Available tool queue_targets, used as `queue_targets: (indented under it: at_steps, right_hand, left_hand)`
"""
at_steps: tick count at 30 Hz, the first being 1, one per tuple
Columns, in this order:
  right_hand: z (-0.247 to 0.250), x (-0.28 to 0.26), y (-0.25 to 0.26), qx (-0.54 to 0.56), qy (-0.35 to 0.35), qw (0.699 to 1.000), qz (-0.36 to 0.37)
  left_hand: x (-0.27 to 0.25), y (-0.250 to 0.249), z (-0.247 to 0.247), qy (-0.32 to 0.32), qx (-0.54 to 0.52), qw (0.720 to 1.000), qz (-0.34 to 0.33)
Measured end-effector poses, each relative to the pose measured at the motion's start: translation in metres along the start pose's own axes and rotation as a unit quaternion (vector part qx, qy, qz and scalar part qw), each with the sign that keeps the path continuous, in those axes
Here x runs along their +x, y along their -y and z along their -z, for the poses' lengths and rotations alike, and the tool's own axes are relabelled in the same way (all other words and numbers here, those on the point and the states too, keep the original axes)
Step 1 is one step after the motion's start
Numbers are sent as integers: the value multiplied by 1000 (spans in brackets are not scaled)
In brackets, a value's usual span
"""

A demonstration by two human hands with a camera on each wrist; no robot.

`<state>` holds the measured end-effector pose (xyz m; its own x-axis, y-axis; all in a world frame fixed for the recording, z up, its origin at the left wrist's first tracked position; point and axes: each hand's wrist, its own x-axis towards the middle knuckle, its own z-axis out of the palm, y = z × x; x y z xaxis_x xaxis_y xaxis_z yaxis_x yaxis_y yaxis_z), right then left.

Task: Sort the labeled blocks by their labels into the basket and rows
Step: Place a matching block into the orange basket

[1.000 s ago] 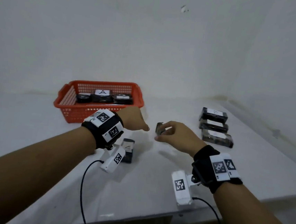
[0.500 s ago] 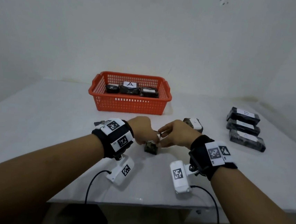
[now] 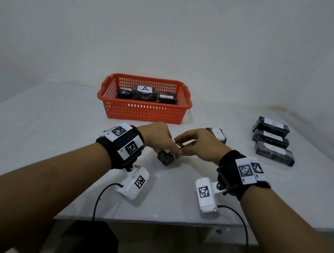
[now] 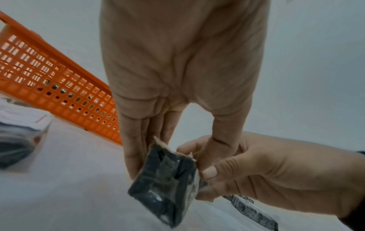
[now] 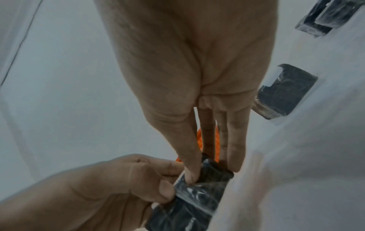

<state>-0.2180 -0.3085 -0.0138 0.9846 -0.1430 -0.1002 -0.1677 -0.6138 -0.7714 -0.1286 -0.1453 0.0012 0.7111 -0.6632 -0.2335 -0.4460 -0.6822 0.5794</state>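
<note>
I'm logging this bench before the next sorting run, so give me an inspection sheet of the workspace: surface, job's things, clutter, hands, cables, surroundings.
Surface: white table, bare where visible.
Job's things: orange basket holds three dark blocks, the middle one labelled A; a row of three blocks lies at right, the far one labelled B; a loose block lies beyond the right hand; a held block is at centre, its label not readable.
Clutter: nothing seen.
Hands: left hand and right hand both pinch the held block.
Cables: black leads run from both wrist cameras off the table's near edge.
Surroundings: plain white walls.
</note>
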Motion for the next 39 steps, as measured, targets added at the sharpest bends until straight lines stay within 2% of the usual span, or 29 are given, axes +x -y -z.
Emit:
queue_targets:
  at_steps: [6, 9, 12, 17, 24, 27, 30, 32, 36, 39]
  right_hand:
    - [3, -7, -2, 97, -95, 991, 8]
    - [2, -10, -2, 154, -119, 981, 16]
    - [-4, -9, -6, 199, -103, 974, 17]
    - [-12, -11, -7, 268, -68, 960, 33]
    - [-17, -8, -7, 289, -134, 947, 42]
    - [-18, -9, -7, 312, -129, 940, 36]
    - [-22, -12, -7, 320, -99, 942, 33]
    - [-24, -13, -8, 305, -107, 946, 39]
    - [-23, -15, -11, 293, -129, 946, 48]
    - [-22, -16, -14, 318, -112, 940, 45]
  left_hand:
    - [-8, 10, 8, -51, -133, 988, -60]
    - [-10, 18, 7, -68, -181, 978, -76]
    - [-14, 22, 7, -90, -206, 970, -96]
    - [-21, 28, 10, -76, -242, 960, -117]
    - [-24, 32, 3, -51, -324, 938, -108]
    - [-25, 30, 2, -70, -336, 932, -112]
    - [-26, 30, 3, -83, -316, 937, -120]
    - [-28, 31, 1, -82, -307, 940, -127]
    - [-30, 32, -3, -46, -364, 921, -132]
    - [-31, 33, -4, -64, -381, 914, -123]
